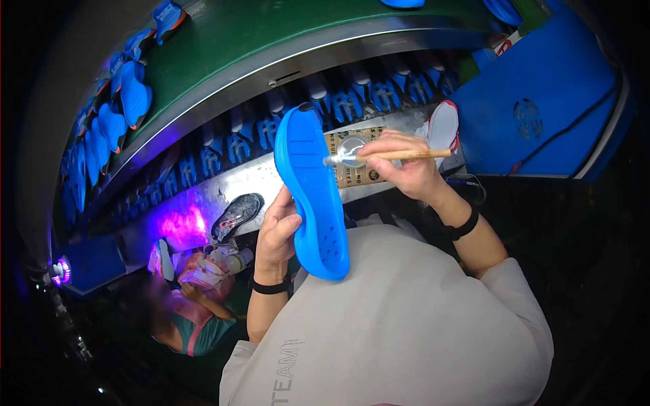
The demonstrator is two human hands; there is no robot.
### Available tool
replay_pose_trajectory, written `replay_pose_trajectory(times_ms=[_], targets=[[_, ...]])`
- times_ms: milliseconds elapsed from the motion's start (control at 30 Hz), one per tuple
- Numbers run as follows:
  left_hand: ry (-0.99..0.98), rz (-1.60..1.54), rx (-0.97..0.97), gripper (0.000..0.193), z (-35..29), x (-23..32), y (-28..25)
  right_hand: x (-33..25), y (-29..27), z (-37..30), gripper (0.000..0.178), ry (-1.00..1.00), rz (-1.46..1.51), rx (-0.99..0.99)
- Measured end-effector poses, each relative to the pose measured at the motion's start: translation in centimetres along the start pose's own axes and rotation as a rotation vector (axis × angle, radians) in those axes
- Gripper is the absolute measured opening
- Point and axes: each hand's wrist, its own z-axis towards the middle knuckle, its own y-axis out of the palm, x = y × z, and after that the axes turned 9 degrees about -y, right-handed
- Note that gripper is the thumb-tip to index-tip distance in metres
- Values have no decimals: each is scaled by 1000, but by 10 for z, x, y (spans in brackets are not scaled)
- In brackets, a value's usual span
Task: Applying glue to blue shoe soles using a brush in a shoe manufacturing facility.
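My left hand [277, 230] is closed around the side edge of a blue shoe sole [308, 183], held lengthwise with its inner face up. One end of the sole has small holes, and the other shows grooves across it. In my right hand [406, 166] is a brush [413, 155] with a pale wooden handle, gripped between thumb and fingers. The brush's tip is at the sole's right edge; whether it touches cannot be told. A clear round dish [352, 150] stands behind the brush on a brown printed sheet [369, 176].
A white shoe with red trim [443, 128] stands right of the sheet on the metal shelf [271, 183]. A dark sole [237, 215] lies left. Blue soles [135, 95] line the green belt [230, 40]. A blue machine [542, 101] stands right. Another person [196, 318] sits lower left.
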Motion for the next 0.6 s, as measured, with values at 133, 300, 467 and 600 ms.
replay_pose_trajectory(times_ms=[133,300,467,600], targets=[[-3,30,-28,83,-2,2,1,6,0,11,15,-60,-77,193],[-6,54,-31,84,-7,10,3,-5,4,10,14,-90,-77,111],[116,146,52,85,-8,17,6,-19,9,4,13,-110,21,-12],[90,136,36,85,-9,20,4,-25,8,3,14,-157,44,-23]])
